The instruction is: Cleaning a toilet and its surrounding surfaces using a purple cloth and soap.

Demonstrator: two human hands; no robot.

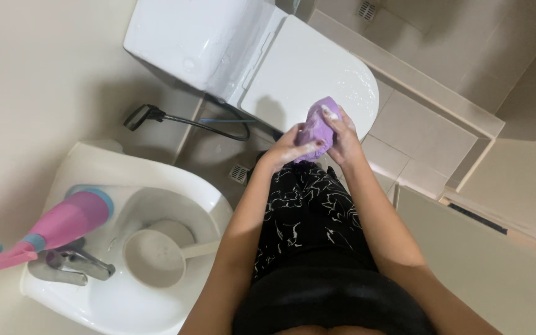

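Head view, looking straight down: both hands are squeezing a soapy purple sponge (pixel 316 130) in front of the toilet. The left hand (pixel 290 149) is wrapping around its lower side, fingers curled tight, and the right hand (pixel 342 138) is gripping it from the other side, suds sitting on the fingers. The sponge is hanging just over the front edge of the closed white toilet lid (pixel 305 74), which is looking wet. Off to the left, a white sink (pixel 206 198) is holding what's probably a plastic dipper (pixel 156 254), and a pink bottle (pixel 63 223) is lying by the metal faucet (pixel 72 263). A black bidet sprayer (pixel 144 116) is hanging on the wall.
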